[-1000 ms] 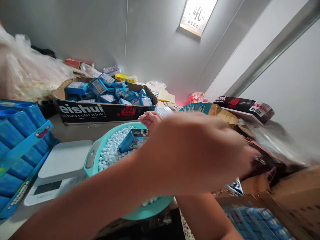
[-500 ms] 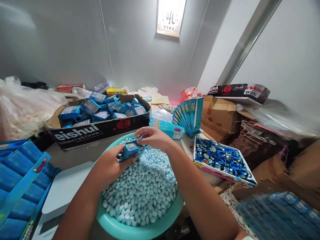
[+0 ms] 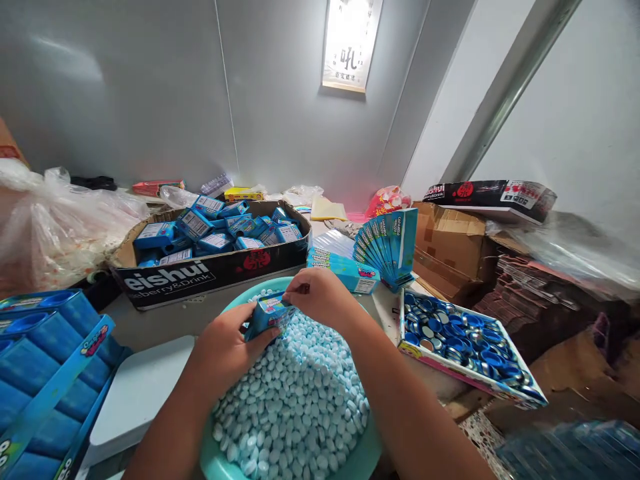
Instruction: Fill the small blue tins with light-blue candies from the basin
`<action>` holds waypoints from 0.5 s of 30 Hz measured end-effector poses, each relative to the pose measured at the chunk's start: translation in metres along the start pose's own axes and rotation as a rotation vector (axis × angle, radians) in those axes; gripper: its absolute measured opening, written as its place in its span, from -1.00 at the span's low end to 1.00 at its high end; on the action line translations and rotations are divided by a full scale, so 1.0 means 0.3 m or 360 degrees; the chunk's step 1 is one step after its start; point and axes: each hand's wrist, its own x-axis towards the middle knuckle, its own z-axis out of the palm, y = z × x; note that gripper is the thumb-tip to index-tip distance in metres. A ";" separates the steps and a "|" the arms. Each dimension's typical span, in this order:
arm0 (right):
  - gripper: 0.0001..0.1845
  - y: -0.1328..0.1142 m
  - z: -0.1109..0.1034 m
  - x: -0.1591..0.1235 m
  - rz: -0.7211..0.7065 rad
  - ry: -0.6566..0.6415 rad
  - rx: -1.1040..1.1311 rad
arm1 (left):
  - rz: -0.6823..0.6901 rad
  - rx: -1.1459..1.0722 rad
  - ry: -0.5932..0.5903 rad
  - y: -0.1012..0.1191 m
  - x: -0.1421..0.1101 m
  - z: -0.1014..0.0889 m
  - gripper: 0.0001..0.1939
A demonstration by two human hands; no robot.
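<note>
My left hand (image 3: 231, 343) is wrapped around a small blue printed candy box (image 3: 270, 313), holding it over the basin with its top edge facing up. At the box's right end is my right hand (image 3: 320, 297), its fingers curled and pinched together by the top corner. Whatever is between those fingertips is hidden. Below both hands, pale blue oval candies (image 3: 300, 393) fill a round turquoise basin (image 3: 220, 460).
A black-sided carton (image 3: 220, 273) of blue boxes stands behind, left. Blue-and-silver caps (image 3: 460, 340) fill a tray at right. Fanned blue cards (image 3: 387, 243) stand behind the basin. A white scale (image 3: 143, 387) and a display of blue boxes (image 3: 47, 373) are at left.
The camera view has shifted, so the scene sits lower and further right. My right fingers have curled in from a more stretched pose at the box's corner. My left hand keeps its hold.
</note>
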 end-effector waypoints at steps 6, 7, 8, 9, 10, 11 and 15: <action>-0.91 0.050 -0.006 0.010 0.0000 -0.0223 0.0402 | 0.0071 0.0086 0.0037 -0.001 -0.004 -0.009 -0.60; -0.92 0.054 -0.003 0.012 0.0000 -0.0181 0.0463 | 0.0071 0.0083 0.0044 -0.002 -0.005 -0.010 -0.60; -0.93 0.054 0.001 0.014 0.0005 -0.0121 0.0497 | 0.0072 0.0071 0.0055 -0.003 -0.006 -0.010 -0.59; -0.94 0.050 0.003 0.014 0.0011 -0.0057 0.0501 | 0.0072 0.0048 0.0070 -0.005 -0.008 -0.010 -0.59; -0.93 0.044 0.005 0.015 0.0016 -0.0002 0.0481 | 0.0070 0.0013 0.0082 -0.007 -0.010 -0.009 -0.59; -0.93 0.036 0.006 0.014 0.0015 0.0039 0.0448 | 0.0065 -0.0027 0.0096 -0.008 -0.013 -0.008 -0.60; -0.90 0.008 -0.010 0.012 -0.0066 0.0125 0.0357 | 0.0026 -0.0119 0.0169 -0.009 -0.023 -0.006 -0.60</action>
